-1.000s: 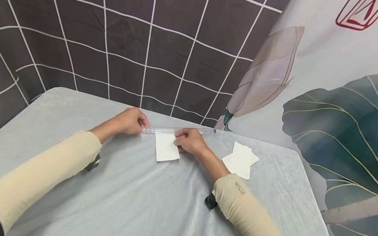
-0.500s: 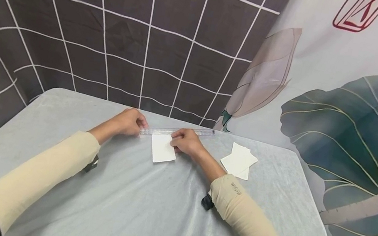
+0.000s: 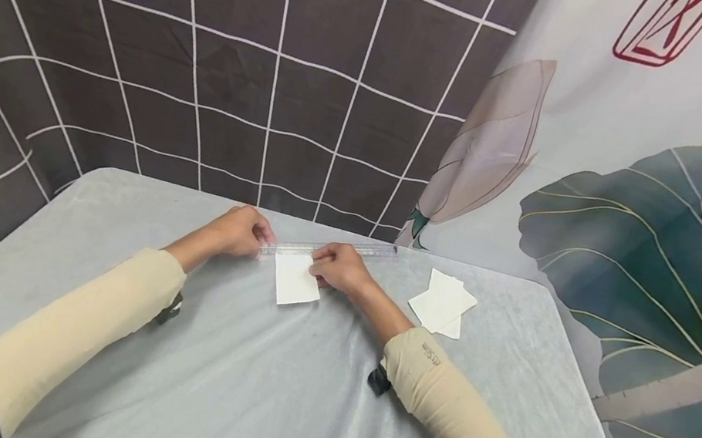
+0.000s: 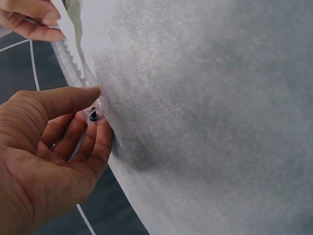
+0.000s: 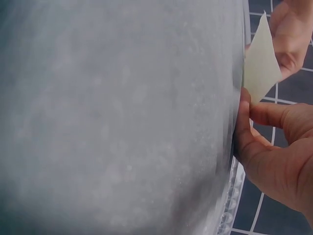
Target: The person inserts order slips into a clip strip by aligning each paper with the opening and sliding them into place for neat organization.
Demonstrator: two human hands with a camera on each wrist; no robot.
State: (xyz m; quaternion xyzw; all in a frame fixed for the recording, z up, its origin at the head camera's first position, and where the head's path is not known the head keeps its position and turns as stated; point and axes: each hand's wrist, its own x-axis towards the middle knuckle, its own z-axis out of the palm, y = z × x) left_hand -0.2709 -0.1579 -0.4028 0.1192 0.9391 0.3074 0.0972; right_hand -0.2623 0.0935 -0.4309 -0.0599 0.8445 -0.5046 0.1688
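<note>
A clear plastic strip (image 3: 374, 250) with a bumpy edge lies across the far part of the table. My left hand (image 3: 241, 231) pinches its left end between thumb and fingers. In the left wrist view, a small dark round spot (image 4: 93, 116) shows on the strip between those fingertips. My right hand (image 3: 339, 267) pinches the right edge of a white paper card (image 3: 296, 284), whose top edge is at the strip. The right wrist view shows the card (image 5: 261, 63) tilted up, with my right thumb and fingertips at its corner. Part of the strip is hidden behind my right hand.
Several white paper cards (image 3: 445, 304) lie overlapped on the table to the right of my right hand. Grey cloth covers the table (image 3: 264, 392). A dark gridded curtain (image 3: 229, 72) hangs behind its far edge, and a leaf-patterned curtain (image 3: 616, 156) hangs on the right.
My right hand and the white card have shifted slightly left along the strip, closer to my left hand. The left hand keeps its grip on the strip's end.
</note>
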